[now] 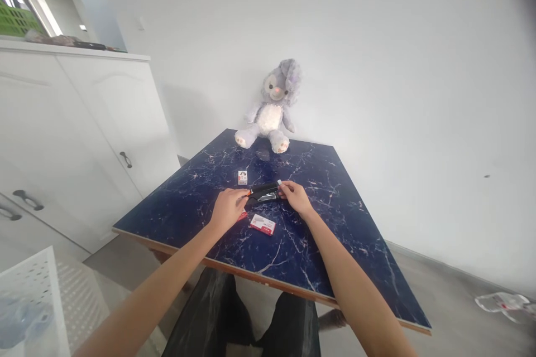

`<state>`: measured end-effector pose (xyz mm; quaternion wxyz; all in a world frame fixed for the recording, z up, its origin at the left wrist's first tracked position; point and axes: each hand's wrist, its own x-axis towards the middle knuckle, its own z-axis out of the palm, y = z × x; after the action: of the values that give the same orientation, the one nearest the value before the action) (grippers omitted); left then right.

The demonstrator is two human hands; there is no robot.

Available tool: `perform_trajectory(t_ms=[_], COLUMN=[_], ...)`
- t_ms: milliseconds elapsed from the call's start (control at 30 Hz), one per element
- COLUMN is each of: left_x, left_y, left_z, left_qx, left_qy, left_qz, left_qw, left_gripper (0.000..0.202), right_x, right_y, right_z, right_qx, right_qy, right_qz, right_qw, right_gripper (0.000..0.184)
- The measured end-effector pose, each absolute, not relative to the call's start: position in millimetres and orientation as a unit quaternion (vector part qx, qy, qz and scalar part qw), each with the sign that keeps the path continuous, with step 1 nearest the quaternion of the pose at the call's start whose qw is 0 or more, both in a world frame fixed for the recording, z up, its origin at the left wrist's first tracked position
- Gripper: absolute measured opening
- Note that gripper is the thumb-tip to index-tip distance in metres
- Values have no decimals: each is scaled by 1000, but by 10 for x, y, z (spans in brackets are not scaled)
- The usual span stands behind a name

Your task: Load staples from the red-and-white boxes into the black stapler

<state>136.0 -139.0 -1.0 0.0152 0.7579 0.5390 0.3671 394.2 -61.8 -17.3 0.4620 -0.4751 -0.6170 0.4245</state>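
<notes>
Above the middle of the table, both hands hold what looks like a black stapler (265, 187), long and narrow, with a bit of orange at its left end and a pale tip at its right. A silvery strip shows just below it. My left hand (227, 209) is closed on the left end, fingers pinched. At the right end, the fingers of my right hand (295, 196) pinch the pale tip. A red and white box (263, 224) lies flat nearer to me. Another red item (242, 215) is partly hidden by my left hand. Beyond stands a small white box (242, 177).
The dark blue marbled table (318, 256) has a wooden front edge close to my legs. A grey plush toy (272, 106) sits at the back against the wall. White cabinets (113, 117) and a white basket (54, 290) are on the left; a plastic item (500, 302) lies on the right floor.
</notes>
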Motion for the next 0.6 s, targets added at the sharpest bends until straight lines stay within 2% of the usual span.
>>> perform_trajectory(t_ms=[167,300,467,600], left_x=[1332,1307,1275,1274], left_y=[-1402,-1379,-1320,-1319], left_z=[-41,-59,-90,-90], left_qx=[755,758,750,743], left_qy=[547,542,547,563], left_qz=[362,363,370,360], left_qw=[9,13,40,39], left_gripper=[27,27,28,29], right_x=[3866,3973,3981,4032], right_y=[-628,-621,-700,-755], right_z=[-174,-139,-78,8], right_qx=[-464,-488,-464,-430], right_qy=[-562,-570,-759,-832], right_qz=[468,422,271,186], right_qw=[499,508,368,298], right_gripper=[40,41,21,18])
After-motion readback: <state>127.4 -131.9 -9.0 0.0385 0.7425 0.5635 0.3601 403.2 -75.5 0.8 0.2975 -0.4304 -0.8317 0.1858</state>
